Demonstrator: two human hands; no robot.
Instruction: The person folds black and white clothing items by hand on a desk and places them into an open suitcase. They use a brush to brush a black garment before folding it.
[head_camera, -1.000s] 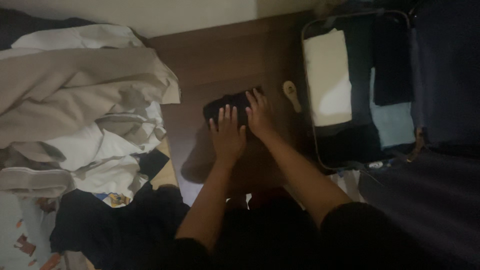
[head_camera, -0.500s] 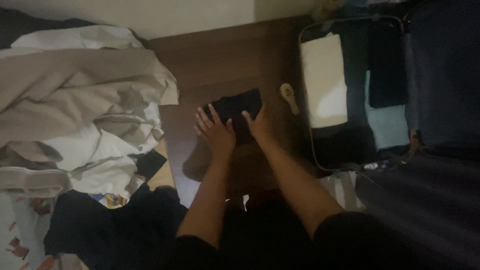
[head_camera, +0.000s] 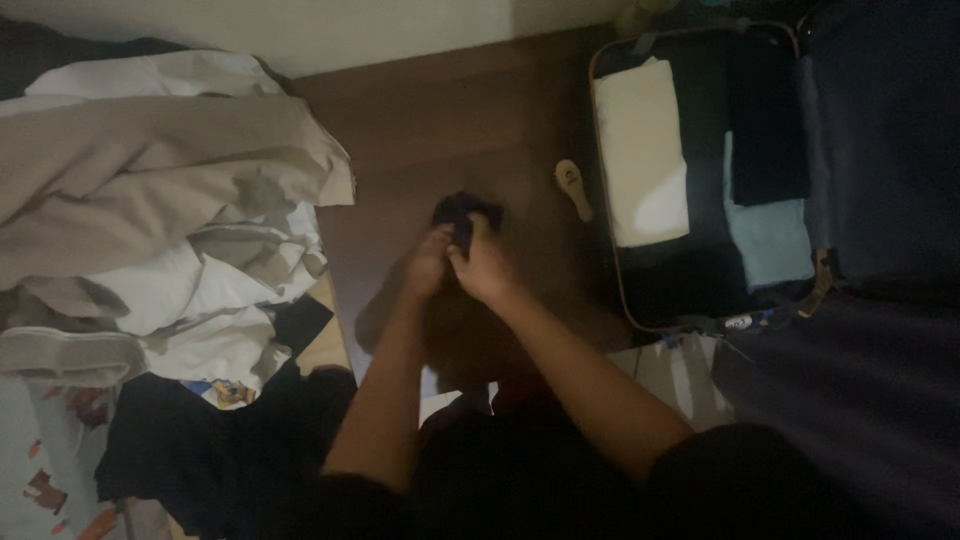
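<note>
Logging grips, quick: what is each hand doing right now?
Left hand: closed on the small dark garment.
Right hand: closed on the same garment.

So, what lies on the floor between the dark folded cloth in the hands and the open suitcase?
In the head view, a small light wooden brush lies there on the brown floor, between the dark cloth and the suitcase.

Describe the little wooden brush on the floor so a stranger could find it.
Start at the open suitcase on the right. On the brown floor just left of its rim lies the brush, apart from the hands: small, pale, oval-headed, the only hard thing among clothes.
</note>
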